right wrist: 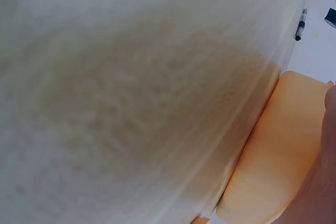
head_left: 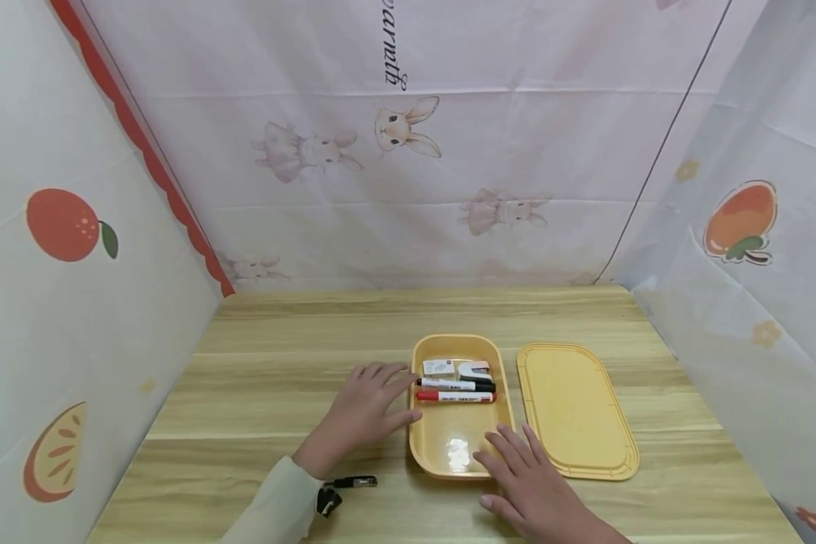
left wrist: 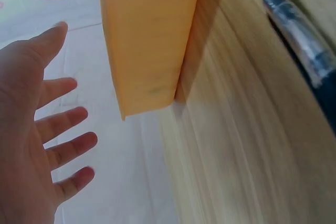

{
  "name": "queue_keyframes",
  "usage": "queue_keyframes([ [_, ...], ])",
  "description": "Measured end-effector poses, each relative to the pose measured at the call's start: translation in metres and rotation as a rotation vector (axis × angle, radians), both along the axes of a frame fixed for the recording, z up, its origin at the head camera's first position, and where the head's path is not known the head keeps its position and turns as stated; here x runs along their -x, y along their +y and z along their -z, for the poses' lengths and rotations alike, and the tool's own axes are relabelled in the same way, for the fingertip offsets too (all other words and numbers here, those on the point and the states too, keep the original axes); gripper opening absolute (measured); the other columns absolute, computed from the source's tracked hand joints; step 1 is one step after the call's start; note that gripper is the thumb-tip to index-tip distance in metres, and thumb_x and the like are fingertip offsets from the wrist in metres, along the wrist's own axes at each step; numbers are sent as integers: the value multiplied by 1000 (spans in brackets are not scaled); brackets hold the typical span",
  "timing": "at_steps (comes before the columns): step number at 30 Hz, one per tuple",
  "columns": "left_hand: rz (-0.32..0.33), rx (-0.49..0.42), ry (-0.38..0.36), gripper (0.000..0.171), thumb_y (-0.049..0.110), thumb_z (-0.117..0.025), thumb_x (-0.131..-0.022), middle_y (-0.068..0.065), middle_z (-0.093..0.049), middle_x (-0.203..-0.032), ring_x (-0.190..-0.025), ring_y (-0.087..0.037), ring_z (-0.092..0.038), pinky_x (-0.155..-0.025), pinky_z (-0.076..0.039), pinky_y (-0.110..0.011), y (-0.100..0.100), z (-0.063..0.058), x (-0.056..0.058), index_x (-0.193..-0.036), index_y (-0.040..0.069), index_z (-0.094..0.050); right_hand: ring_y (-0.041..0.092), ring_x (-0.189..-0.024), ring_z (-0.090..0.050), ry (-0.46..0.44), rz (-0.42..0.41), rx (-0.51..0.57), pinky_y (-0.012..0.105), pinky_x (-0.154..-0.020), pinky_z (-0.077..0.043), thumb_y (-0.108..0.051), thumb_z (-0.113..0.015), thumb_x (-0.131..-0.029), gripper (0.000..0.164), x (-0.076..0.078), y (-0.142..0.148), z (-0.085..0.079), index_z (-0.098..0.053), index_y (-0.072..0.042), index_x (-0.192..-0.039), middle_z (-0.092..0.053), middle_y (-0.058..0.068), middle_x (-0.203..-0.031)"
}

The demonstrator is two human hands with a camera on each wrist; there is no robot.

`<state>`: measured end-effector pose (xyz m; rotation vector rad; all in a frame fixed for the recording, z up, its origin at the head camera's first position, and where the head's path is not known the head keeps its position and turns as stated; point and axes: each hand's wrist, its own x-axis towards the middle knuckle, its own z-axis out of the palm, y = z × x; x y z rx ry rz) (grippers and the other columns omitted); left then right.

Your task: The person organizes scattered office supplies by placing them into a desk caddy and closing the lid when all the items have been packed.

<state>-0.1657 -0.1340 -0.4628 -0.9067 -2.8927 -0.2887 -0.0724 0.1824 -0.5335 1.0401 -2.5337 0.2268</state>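
Observation:
A yellow plastic box (head_left: 459, 446) stands uncovered on the table. Inside it lie a black marker (head_left: 455, 384), a red marker (head_left: 455, 397), a small white carton (head_left: 438, 367) and a small white object (head_left: 475, 369) that resembles a mini stapler. At the box's left rim is my left hand (head_left: 362, 408), fingers spread; the left wrist view shows this hand (left wrist: 21, 103) apart from the box's side (left wrist: 149, 40). Over the near right corner hovers my right hand (head_left: 533, 483), its fingers extended and holding nothing. Whether it touches the rim is unclear.
To the right of the box lies its flat yellow lid (head_left: 578, 412). A black pen (head_left: 355, 481) rests on the wooden table (head_left: 272, 378) beside the left wrist, near a black wrist fitting (head_left: 328, 501). Printed cloth walls (head_left: 449, 242) enclose the table's back and sides.

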Motion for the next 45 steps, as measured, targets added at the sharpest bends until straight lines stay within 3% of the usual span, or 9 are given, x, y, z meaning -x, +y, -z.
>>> queue_keyframes([
  [9, -50, 0, 21, 72, 68, -52, -95, 0, -44, -157, -139, -25, -45, -116, -32, -53, -15, 6, -10, -153, 28, -43, 38, -139, -44, 6, -14, 21, 50, -125, -4, -51, -52, -101, 52, 0, -1, -2, -58, -15, -138, -54, 14, -146],
  [16, -81, -20, 5, 71, 67, -53, -94, -2, -50, -152, -138, -26, -47, -116, -32, -52, -30, 16, -18, -154, 31, -41, 37, -140, -42, -16, -6, 9, 45, -126, 4, -54, -46, -103, 53, -1, 0, 0, -57, -17, -140, -54, 13, -146],
  [23, -159, -33, -41, 70, 65, -58, -93, -2, -51, -151, -138, -27, -49, -114, -35, -54, -50, 23, -31, -152, 28, -46, 38, -140, -43, -25, -10, 8, 47, -125, 1, -51, -54, -99, 53, -2, -1, -1, -56, -18, -140, -53, 13, -147],
  [31, -219, -78, -70, 68, 59, -63, -93, -6, -53, -149, -134, -31, -52, -111, -37, -55, -70, 30, -45, -149, 24, -51, 37, -139, -44, -24, -7, 0, 46, -125, 0, -52, -55, -99, 53, -1, -1, -2, -56, -19, -140, -53, 12, -146],
  [45, -277, -68, -26, 56, 46, -70, -93, -3, -63, -138, -126, -29, -58, -106, -41, -56, -104, 56, -73, -142, 21, -59, 37, -142, -41, -43, 9, -17, 49, -125, 0, -51, -60, -96, 56, -2, -1, -2, -55, -19, -142, -51, 12, -149],
])
